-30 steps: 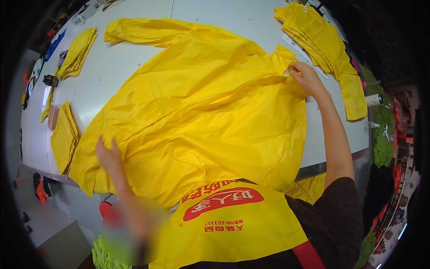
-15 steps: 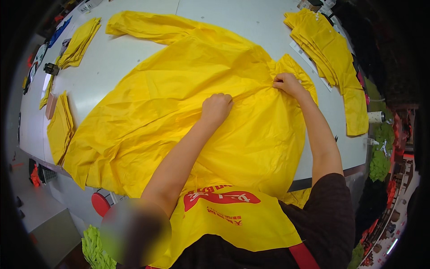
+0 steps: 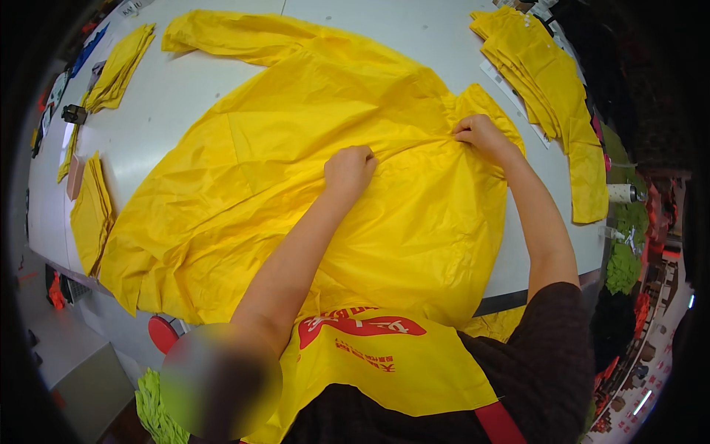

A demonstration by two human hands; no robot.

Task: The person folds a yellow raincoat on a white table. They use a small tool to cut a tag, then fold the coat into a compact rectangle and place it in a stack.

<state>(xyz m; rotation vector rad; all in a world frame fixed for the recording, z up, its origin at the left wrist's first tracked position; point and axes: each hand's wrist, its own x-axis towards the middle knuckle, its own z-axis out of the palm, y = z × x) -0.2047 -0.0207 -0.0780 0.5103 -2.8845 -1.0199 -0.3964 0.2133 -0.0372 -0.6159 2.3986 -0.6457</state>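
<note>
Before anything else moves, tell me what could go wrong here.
The yellow garment hangs past the near edge of the table, so it might slide. It is creased between the left hand and right hand, so uneven pulling could bunch it. Its left end lies close to folded yellow pieces, which a tug might disturb.

Desk: bright, even light, soft pale sheen
Yellow garment: sharp, gentle shadows in its creases
Lower left: round patch heavily blurred
Right background: dim, small details unclear
Rim: black, straight edges bowed
</note>
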